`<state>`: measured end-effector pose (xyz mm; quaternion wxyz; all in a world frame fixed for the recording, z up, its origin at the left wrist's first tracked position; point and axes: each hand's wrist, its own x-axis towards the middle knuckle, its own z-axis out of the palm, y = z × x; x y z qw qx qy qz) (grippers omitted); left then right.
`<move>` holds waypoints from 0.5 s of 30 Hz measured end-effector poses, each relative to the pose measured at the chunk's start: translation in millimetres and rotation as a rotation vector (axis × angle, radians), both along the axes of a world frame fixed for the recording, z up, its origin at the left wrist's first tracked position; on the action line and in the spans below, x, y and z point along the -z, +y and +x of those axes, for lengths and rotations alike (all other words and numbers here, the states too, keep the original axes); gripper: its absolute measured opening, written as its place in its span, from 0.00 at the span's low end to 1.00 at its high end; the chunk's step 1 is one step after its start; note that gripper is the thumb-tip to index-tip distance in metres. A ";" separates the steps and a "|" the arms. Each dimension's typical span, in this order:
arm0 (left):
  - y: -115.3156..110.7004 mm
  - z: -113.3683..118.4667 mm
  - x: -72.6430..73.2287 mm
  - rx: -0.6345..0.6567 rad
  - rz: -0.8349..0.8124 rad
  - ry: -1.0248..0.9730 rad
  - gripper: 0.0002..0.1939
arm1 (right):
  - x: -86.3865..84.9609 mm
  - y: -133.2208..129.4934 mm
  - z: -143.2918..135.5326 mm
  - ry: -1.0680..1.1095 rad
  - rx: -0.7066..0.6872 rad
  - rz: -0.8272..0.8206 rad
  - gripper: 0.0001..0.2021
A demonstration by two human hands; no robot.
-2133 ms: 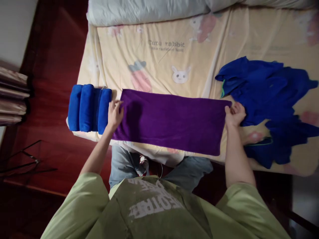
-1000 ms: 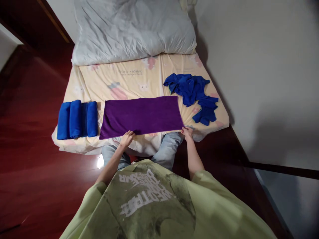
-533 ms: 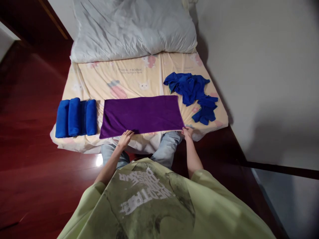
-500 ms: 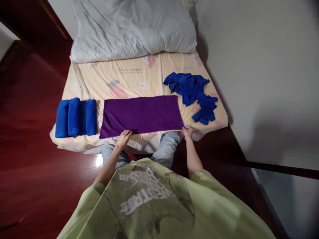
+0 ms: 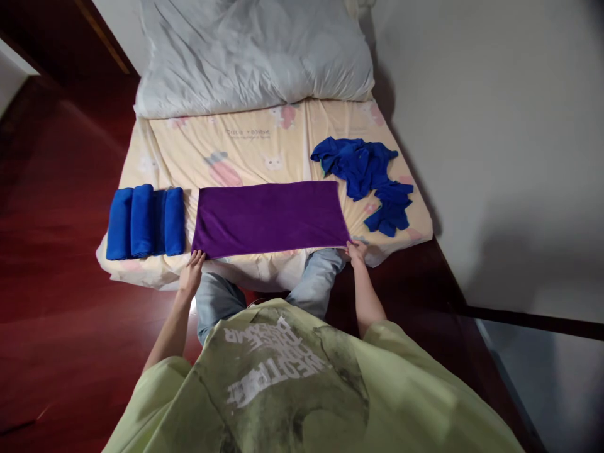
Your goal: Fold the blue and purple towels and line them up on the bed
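A purple cloth [image 5: 271, 217] lies spread out flat on the bed, its long near side along the bed's front edge. My left hand [image 5: 192, 267] is at the cloth's near left corner, fingers closed on it. At the near right corner, my right hand [image 5: 357, 250] pinches the cloth. Rolled blue cloths [image 5: 142, 221] lie side by side just left of the purple one. To its right are crumpled blue cloths [image 5: 361, 165], with a smaller blue piece [image 5: 389, 209] nearer to me.
The bed [image 5: 245, 148] has a pale yellow printed sheet. A bulky white quilt [image 5: 259, 56] lies across its far end. On the right stands a wall [image 5: 495, 145]; dark red floor [image 5: 61, 264] shows on the left.
My left hand has moved left along the near edge to the cloth's corner, and the left part of the cloth looks smoother. My right hand has stayed at its corner.
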<state>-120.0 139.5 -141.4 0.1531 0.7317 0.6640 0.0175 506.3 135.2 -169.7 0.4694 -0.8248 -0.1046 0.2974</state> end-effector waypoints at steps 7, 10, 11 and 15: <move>-12.4 -0.7 3.1 0.000 -0.038 0.033 0.41 | -2.5 -1.7 -0.9 0.033 0.025 0.002 0.12; -15.4 7.6 -0.9 -0.001 -0.017 0.046 0.40 | -3.4 -1.6 -1.4 0.040 0.017 0.004 0.12; -16.0 10.8 -3.6 0.009 -0.005 0.056 0.39 | -3.4 -1.8 -1.6 0.045 0.012 0.005 0.12; -5.3 20.9 -20.6 0.012 -0.017 0.141 0.31 | 0.0 -4.7 -3.6 0.066 0.012 0.030 0.14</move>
